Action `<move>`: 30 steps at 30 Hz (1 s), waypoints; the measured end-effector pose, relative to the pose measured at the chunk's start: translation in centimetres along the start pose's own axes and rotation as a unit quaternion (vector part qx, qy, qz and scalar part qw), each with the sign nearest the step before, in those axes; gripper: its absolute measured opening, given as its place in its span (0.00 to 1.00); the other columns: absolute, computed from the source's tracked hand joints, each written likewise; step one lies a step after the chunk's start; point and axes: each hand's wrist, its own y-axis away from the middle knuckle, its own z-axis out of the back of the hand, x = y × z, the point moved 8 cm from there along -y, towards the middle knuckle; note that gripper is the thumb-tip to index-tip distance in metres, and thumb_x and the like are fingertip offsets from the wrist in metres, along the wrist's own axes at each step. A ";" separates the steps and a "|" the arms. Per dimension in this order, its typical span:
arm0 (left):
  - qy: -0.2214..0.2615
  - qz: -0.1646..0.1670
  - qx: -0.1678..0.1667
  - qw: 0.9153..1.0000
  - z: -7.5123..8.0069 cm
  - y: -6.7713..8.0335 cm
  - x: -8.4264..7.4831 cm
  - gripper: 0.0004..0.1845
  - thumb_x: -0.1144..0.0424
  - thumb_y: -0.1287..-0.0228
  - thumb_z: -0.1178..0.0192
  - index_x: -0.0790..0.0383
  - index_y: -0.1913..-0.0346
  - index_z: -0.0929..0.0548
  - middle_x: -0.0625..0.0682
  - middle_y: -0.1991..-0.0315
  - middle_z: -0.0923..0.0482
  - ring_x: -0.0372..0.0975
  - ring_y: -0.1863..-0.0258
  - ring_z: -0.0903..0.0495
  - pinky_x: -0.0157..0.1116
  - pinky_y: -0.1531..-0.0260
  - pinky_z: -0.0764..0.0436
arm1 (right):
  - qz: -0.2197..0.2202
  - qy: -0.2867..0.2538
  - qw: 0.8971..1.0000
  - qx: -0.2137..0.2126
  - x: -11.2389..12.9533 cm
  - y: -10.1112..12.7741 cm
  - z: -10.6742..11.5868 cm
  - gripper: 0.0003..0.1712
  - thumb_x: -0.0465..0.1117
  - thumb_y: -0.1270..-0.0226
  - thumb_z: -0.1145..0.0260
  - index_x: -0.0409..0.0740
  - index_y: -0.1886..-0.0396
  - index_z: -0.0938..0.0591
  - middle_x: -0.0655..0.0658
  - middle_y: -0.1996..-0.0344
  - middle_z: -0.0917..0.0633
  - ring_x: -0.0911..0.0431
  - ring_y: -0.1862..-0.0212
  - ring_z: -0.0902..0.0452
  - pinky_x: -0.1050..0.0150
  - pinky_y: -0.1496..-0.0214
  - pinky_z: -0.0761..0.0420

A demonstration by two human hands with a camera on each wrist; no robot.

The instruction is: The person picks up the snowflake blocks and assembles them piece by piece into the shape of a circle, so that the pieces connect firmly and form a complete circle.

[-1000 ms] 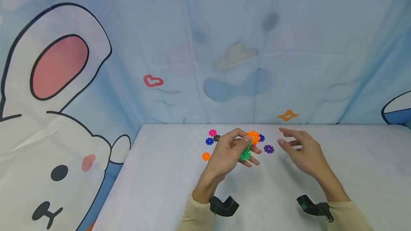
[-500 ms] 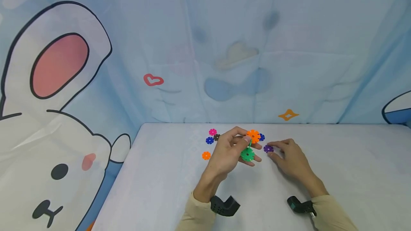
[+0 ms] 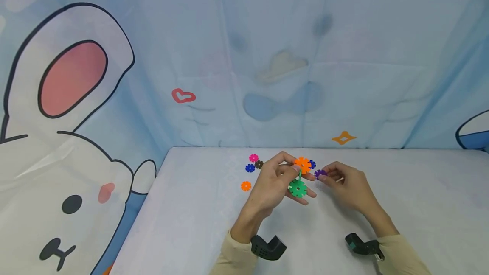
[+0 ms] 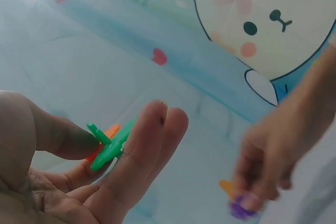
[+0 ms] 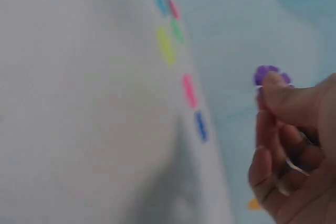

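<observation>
My left hand (image 3: 280, 181) grips a small joined piece made of a green snowflake disc (image 3: 297, 188) and an orange snowflake disc (image 3: 302, 164), raised a little off the white table (image 3: 198, 224). The left wrist view shows the green disc (image 4: 111, 144) pinched between thumb and fingers, with the orange disc (image 4: 105, 137) behind it. My right hand (image 3: 344, 183) pinches a purple snowflake disc (image 3: 320, 174) lifted off the table, just right of the joined piece. The purple disc (image 5: 268, 75) shows at the fingertips in the blurred right wrist view.
Loose discs lie on the table behind my left hand: pink (image 3: 253, 158), blue (image 3: 250, 167), dark brown (image 3: 259, 164), orange (image 3: 245, 186), and another blue one (image 3: 312, 164). A cartoon-print blue cloth (image 3: 267, 54) hangs behind and to the left.
My right hand came down from open in the air onto the purple disc, pinched it and lifted it toward the left hand. The left hand's joined piece tilted slightly.
</observation>
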 end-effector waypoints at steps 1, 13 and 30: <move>0.002 0.001 0.000 1.000 0.0 0.0 0.0 0.05 0.66 0.16 0.51 0.67 0.52 0.29 0.76 0.53 0.13 0.69 0.62 0.11 0.48 0.71 0.08 | 0.019 -0.014 0.999 -0.024 1.0 0.1 0.8 0.07 0.36 0.31 0.24 0.40 0.57 0.14 0.46 0.67 0.11 0.63 0.67 0.18 0.77 0.63 0.19; 0.020 -0.006 0.000 1.000 -0.8 0.2 -0.3 0.10 0.62 0.15 0.48 0.69 0.51 0.26 0.79 0.53 0.15 0.64 0.66 0.09 0.41 0.76 0.09 | 0.188 -0.136 0.964 -0.132 11.3 2.2 6.7 0.16 0.18 0.37 0.30 0.37 0.55 0.11 0.64 0.58 0.12 0.69 0.62 0.15 0.82 0.47 0.18; 0.047 -0.004 0.016 0.999 -1.4 0.5 -0.6 0.10 0.62 0.16 0.48 0.68 0.55 0.27 0.83 0.53 0.18 0.63 0.70 0.09 0.39 0.77 0.10 | 0.207 -0.145 0.957 -0.140 12.6 2.9 7.6 0.22 0.12 0.46 0.29 0.36 0.57 0.10 0.51 0.62 0.10 0.67 0.62 0.15 0.79 0.49 0.16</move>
